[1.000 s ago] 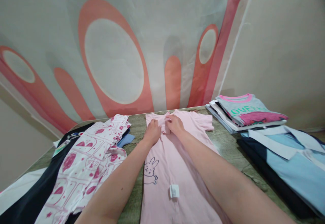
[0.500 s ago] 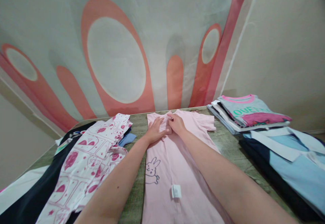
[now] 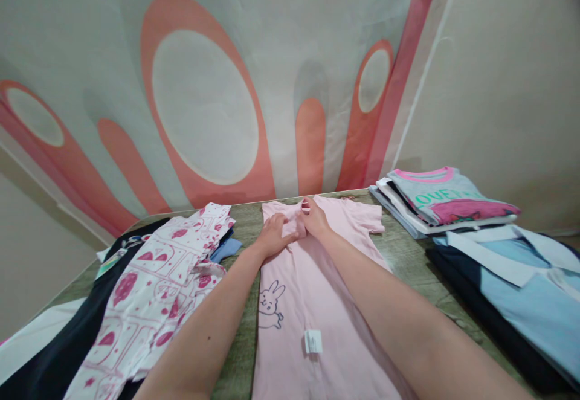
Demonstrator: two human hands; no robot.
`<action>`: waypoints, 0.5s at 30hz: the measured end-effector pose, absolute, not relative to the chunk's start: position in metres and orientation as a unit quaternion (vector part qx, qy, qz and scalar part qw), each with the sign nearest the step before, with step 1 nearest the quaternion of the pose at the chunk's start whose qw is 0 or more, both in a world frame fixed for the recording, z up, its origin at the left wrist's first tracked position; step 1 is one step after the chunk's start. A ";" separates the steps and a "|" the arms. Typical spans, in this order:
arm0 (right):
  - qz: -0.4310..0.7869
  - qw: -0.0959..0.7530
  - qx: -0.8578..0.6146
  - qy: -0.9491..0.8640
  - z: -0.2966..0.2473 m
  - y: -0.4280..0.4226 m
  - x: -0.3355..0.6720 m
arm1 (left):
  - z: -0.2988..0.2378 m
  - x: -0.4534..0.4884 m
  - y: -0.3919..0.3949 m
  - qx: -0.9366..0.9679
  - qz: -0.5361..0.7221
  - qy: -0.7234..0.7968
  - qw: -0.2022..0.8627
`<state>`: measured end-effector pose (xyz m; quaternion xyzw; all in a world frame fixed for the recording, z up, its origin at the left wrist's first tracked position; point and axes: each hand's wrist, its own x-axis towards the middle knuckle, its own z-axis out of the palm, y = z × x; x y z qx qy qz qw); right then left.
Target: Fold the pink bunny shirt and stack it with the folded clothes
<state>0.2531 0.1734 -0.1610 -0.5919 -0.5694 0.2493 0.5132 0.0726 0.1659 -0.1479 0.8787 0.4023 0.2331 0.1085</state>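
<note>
A pink short-sleeved T-shirt [image 3: 326,315] with a line-drawn bunny and a white tag lies lengthwise before me, its neck end toward the wall. My left hand [image 3: 274,235] rests on the upper left of the shirt, thumb apart from the slightly bent fingers. Just to its right, my right hand [image 3: 315,217] pinches the pink cloth near the neckline between thumb and fingers. Part of the collar is hidden behind the hands. One sleeve spreads out on the right; the left side looks folded in.
White-and-pink printed clothing [image 3: 149,285] lies at left over dark garments. At back right is a stack of folded shirts with a grey and pink top [image 3: 453,194]. Nearer, light blue clothing [image 3: 530,303] lies on black cloth. The wood-patterned tabletop [image 3: 240,327] meets a wall with painted shapes.
The left hand's fingers have drawn in a little on the cloth. The right hand's fingers have shifted slightly at the neckline. The shirt stays in place.
</note>
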 end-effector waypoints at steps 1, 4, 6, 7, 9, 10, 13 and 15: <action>0.260 0.514 -0.591 -0.564 -0.161 0.174 0.254 | -0.148 0.073 0.166 0.880 0.230 0.402 0.107; 0.279 0.514 -0.594 -0.552 -0.159 0.175 0.254 | -0.151 0.073 0.170 0.869 0.235 0.423 0.104; 0.285 0.510 -0.600 -0.546 -0.159 0.176 0.252 | -0.153 0.071 0.174 0.858 0.237 0.445 0.102; 0.288 0.508 -0.604 -0.543 -0.158 0.176 0.251 | -0.154 0.070 0.176 0.855 0.233 0.451 0.102; 0.291 0.500 -0.611 -0.541 -0.158 0.176 0.248 | -0.156 0.067 0.178 0.861 0.215 0.450 0.102; 0.292 0.496 -0.613 -0.541 -0.157 0.176 0.246 | -0.157 0.067 0.178 0.866 0.204 0.445 0.103; 0.289 0.493 -0.600 -0.560 -0.155 0.170 0.239 | -0.159 0.066 0.175 0.874 0.173 0.441 0.108; 0.275 0.492 -0.561 -0.606 -0.152 0.163 0.235 | -0.160 0.067 0.172 0.873 0.161 0.445 0.117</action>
